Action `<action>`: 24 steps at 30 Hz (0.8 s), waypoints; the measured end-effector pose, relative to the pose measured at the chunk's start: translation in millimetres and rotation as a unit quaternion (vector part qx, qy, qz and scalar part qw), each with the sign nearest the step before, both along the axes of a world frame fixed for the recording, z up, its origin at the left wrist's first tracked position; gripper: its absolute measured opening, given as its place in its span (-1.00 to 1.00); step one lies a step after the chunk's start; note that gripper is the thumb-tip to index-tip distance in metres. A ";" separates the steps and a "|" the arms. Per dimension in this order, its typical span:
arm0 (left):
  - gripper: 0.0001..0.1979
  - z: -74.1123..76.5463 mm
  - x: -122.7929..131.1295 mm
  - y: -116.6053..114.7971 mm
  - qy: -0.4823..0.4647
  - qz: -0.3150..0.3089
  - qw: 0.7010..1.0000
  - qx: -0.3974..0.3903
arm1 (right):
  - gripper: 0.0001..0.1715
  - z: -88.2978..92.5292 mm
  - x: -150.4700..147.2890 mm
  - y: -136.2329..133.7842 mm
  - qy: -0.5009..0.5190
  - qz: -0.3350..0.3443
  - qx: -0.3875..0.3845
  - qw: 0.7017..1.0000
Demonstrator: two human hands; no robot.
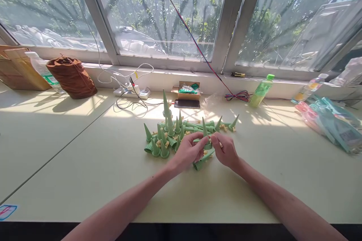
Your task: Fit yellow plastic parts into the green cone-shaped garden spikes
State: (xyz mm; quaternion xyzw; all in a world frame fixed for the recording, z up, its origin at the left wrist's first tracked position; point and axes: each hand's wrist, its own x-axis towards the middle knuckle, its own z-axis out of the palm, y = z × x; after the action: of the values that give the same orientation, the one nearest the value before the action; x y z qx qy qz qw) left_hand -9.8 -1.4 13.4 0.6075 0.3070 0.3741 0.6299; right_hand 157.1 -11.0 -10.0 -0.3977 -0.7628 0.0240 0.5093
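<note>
A green plastic cone (205,127) points upward between my two hands, its wider base level with my fingers. My left hand (191,147) is closed around that base from the left. On the other side, my right hand (226,150) is pinched against the base; a bit of cream shows at its fingertips, too small to name. Just beyond and to the left spreads a heap of similar green cones (164,150), some upright and some lying down, with small cream pieces (158,143) among them. Below my fingers lies another green cone (198,164), partly hidden.
Behind the heap are a dark phone (187,104) and a small open cardboard box (189,95). A power strip (131,92) with cables and a brown pouch (74,77) stand left. Toward the right are a green-capped bottle (261,91) and plastic bags (336,120).
</note>
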 end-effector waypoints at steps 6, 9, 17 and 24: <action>-0.59 -2.1 0.3 2.1 0.000 0.011 1.000 0.019 | -0.61 1.4 -1.9 -2.2 -0.006 0.017 0.000 1.000; -0.56 -1.9 0.3 2.0 -0.010 0.002 1.000 0.014 | -0.62 0.0 -2.7 -2.8 -0.015 0.021 0.005 1.000; -0.57 -0.7 -0.6 1.8 -0.010 -0.004 1.000 0.018 | -0.64 -0.3 -2.6 -4.5 -0.016 0.021 0.004 1.000; -0.57 1.7 -0.7 0.4 -0.006 -0.006 1.000 0.025 | -0.63 2.7 -2.8 -6.3 -0.016 0.040 0.008 0.999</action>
State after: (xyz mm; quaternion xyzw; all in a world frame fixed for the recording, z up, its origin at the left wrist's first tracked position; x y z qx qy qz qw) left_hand -10.5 -1.0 15.1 0.6226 0.2900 0.3812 0.6189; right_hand 154.2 -17.3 -7.2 -0.3636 -0.7859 0.0321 0.4991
